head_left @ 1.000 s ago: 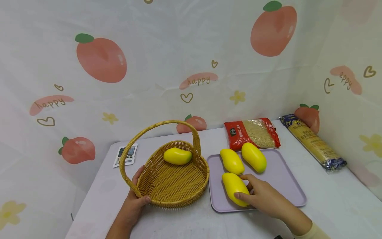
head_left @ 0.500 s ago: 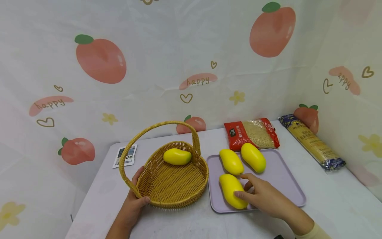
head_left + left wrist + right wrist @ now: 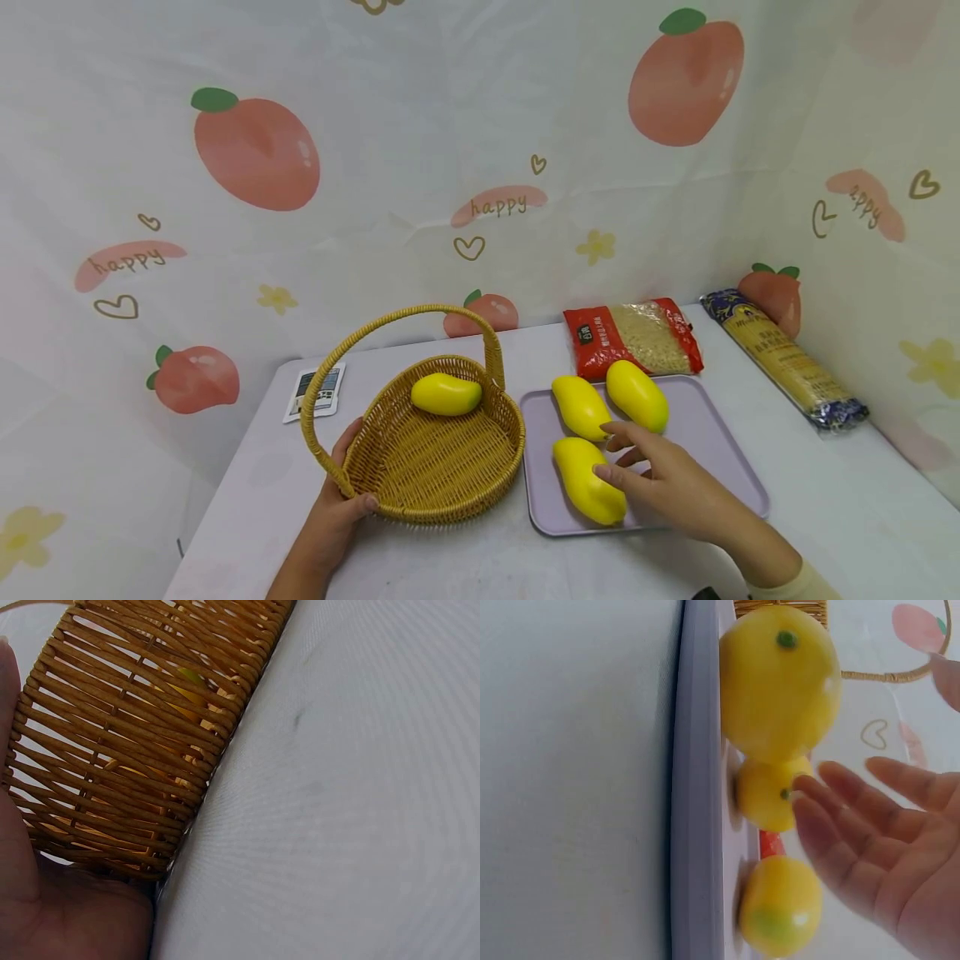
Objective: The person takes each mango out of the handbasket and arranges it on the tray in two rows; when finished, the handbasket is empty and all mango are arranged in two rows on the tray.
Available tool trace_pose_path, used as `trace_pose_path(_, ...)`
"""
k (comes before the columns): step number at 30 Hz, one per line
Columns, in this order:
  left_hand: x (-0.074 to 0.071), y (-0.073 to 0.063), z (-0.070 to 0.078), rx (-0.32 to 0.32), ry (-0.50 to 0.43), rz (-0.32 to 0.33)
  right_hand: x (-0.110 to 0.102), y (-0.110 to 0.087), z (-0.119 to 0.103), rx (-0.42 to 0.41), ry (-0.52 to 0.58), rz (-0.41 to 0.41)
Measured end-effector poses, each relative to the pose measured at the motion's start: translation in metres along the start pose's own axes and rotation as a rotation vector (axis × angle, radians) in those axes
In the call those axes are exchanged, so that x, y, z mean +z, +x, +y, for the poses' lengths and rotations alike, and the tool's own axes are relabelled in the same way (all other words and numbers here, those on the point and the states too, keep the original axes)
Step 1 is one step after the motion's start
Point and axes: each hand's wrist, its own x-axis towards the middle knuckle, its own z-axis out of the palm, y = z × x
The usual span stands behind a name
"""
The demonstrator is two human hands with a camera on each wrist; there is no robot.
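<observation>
At the left side of a round wicker basket, my left hand grips its wall, thumb over the rim and fingers along the outside. The left wrist view shows the woven wall close beside the palm. One yellow mango lies inside the basket. Three more are on the lilac tray: a near mango, a back-left mango and a back-right mango. My right hand hovers over the near mango's right side, fingers loosely spread and holding nothing. In the right wrist view the fingers stand apart from the mangoes.
A red bag of grain-like food lies behind the tray. Farther right is a long yellow and blue packet. A small white packet sits left of the basket. Patterned curtains enclose the back and right.
My right hand was touching the near mango and has drawn off it slightly to the right. That mango has shifted a little left and nearer. The left hand and basket stay put.
</observation>
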Motion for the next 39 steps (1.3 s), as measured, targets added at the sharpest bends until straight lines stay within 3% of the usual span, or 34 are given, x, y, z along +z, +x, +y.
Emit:
trace_pose_path(4, 0.0, 0.0, 0.0, -0.007, -0.008, -0.002, -0.001, 0.0, -0.003, -0.063, 0.039, 0.064)
trace_pose_path(10, -0.001, 0.0, -0.001, 0.007, -0.024, -0.014, 0.0, 0.002, -0.009, -0.232, 0.107, 0.205)
trace_pose_path(14, -0.002, 0.001, -0.002, 0.014, -0.023, -0.017, -0.002, 0.004, -0.015, -0.314, 0.192, 0.217)
trace_pose_path(19, -0.002, 0.0, -0.002, 0.009, -0.014, -0.011, -0.009, 0.007, -0.021, -0.394, 0.335, 0.137)
trace_pose_path(25, -0.002, 0.001, -0.002, 0.012, -0.017, -0.015, -0.017, 0.011, -0.031, -0.423, 0.51, 0.013)
trace_pose_path(36, -0.001, 0.0, -0.001, 0.009, -0.015, -0.014, -0.017, 0.025, -0.044, -0.587, 0.607, -0.185)
trace_pose_path(39, 0.0, 0.0, 0.0, 0.007, -0.017, -0.011, -0.016, 0.03, -0.05, -0.622, 0.663, -0.271)
